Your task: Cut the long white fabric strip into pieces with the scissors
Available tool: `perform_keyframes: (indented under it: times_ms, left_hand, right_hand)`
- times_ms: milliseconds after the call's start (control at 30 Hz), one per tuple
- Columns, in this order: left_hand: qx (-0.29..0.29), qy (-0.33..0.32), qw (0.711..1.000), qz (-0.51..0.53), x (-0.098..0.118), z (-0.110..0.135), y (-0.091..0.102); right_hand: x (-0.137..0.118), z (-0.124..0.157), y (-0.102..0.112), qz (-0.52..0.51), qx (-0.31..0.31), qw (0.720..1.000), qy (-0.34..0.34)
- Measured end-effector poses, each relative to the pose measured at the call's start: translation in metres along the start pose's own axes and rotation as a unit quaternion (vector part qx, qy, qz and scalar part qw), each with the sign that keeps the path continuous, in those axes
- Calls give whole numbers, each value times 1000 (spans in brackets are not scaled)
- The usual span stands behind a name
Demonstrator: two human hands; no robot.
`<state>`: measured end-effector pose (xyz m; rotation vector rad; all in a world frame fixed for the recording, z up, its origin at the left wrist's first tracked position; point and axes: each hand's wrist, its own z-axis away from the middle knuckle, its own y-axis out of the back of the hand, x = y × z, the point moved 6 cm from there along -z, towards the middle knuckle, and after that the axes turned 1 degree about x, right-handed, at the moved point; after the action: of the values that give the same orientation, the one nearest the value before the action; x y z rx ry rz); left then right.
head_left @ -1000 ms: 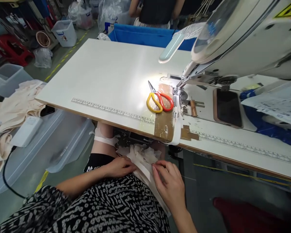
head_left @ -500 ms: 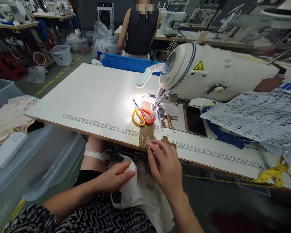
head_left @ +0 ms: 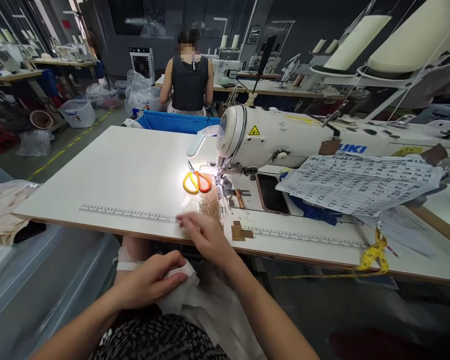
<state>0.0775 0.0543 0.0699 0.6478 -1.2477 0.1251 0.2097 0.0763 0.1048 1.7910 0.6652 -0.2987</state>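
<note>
My left hand (head_left: 155, 277) is closed on the edge of a white cloth (head_left: 185, 290), thumb and fingers pinching it above my lap. The cloth hangs down across my lap, partly covered by my right forearm. My right hand (head_left: 208, 237) hovers over the table's front edge, beside the printed ruler (head_left: 129, 213). Motion smears its fingertips, so I cannot make out whether they hold anything. Beyond it lie scissors (head_left: 197, 182) with one yellow and one red handle, next to the needle area of a white sewing machine (head_left: 262, 135).
A phone (head_left: 272, 193) lies on the machine bed. Written sheets (head_left: 360, 182) hang at the right, with a yellow tape measure (head_left: 375, 255) below. Plastic bins (head_left: 60, 285) holding pale fabric stand at left. A person (head_left: 189, 82) sits beyond the white table (head_left: 108, 170).
My right hand has moved left along the table's front edge, away from the machine's needle area. My left hand keeps hold of the cloth. The camera view has tilted up and turned right.
</note>
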Motion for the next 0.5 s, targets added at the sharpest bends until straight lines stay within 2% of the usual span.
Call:
perform_keyframes:
  times_ms: [67,133,233,333,433,500]
  left_hand:
    - [-24,-22,999,14,9,0,5]
    - [-53,-27,998,15,17,0,11]
    - [-84,-1,996,-9,19,4,26]
    - [-118,12,991,-57,14,13,52]
    - [-107,35,987,-116,5,23,87]
    - [-58,48,983,-168,2,27,114]
  right_hand:
    - [-15,34,-6,-215,-105,971,23]
    - [-18,64,-2,-294,-148,944,-9]
    - [-9,98,14,-247,-194,947,-65]
    - [9,120,44,-173,-216,955,-103]
    - [43,131,84,-111,-176,964,-166]
    - [71,132,112,-40,-115,974,-193]
